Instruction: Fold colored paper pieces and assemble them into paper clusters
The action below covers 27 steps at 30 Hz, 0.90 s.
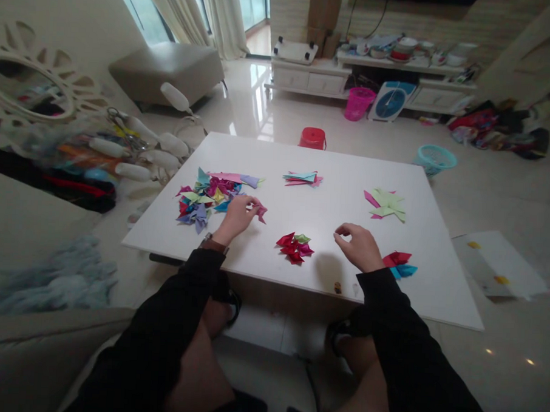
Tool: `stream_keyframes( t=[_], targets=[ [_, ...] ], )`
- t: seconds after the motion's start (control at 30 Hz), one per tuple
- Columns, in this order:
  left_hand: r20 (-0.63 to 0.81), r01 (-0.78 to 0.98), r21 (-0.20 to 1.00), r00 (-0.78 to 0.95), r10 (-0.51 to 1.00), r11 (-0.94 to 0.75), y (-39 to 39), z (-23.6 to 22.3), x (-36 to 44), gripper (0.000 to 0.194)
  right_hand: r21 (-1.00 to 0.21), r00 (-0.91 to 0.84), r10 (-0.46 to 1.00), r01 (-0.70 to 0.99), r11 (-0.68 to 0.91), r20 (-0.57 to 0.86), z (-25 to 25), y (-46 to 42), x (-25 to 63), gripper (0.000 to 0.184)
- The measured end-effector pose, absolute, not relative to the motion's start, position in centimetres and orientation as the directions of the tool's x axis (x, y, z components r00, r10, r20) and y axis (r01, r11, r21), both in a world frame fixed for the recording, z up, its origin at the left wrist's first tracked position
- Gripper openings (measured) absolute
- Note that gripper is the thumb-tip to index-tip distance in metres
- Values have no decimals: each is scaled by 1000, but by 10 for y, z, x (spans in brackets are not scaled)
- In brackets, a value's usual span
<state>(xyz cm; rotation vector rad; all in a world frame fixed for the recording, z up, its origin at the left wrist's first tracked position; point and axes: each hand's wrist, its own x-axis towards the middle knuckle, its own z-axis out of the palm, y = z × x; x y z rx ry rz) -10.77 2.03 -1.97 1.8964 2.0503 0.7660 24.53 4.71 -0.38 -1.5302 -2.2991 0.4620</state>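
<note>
My left hand [239, 216] pinches a pink folded-paper piece [260, 213], perhaps a paper crane, above the white table. Just behind that hand lies a heaped pile of colourful folded paper [201, 197]. My right hand [359, 246] hovers over the table with thumb and forefinger curled together in a pinch; anything between the tips is too small to make out. Between the hands, nearer me, sits a small cluster of red, magenta and green folded paper [294, 248]. Red and blue folded pieces [400, 265] rest beside my right wrist.
Pale green and pink folded papers [385, 205] lie at the right of the white table [263, 260], and a flat stack [302, 178] at the back. Two small objects, one a brown one [337, 288], sit at the front edge. A red stool [313, 137] stands beyond.
</note>
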Motion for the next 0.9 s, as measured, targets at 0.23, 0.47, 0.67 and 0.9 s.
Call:
stream_keyframes(
  t=[0.23, 0.47, 0.67, 0.9],
  targets=[
    [378, 696, 505, 353, 856, -510, 27, -5, -19, 14, -756, -308, 947, 598, 267, 91, 1, 39, 223, 23],
    [448, 672, 294, 532, 719, -680, 25, -6, 11, 15, -878, -224, 972, 448, 170, 74, 5, 41, 221, 31],
    [446, 649, 205, 604, 660, -733, 12, -7, 19, 19, -904, -260, 965, 401, 149, 43, 0, 40, 219, 29],
    [435, 662, 283, 556, 708, -694, 10, -7, 14, 19, -938, -244, 970, 333, 96, 13, 1, 39, 220, 25]
  ],
)
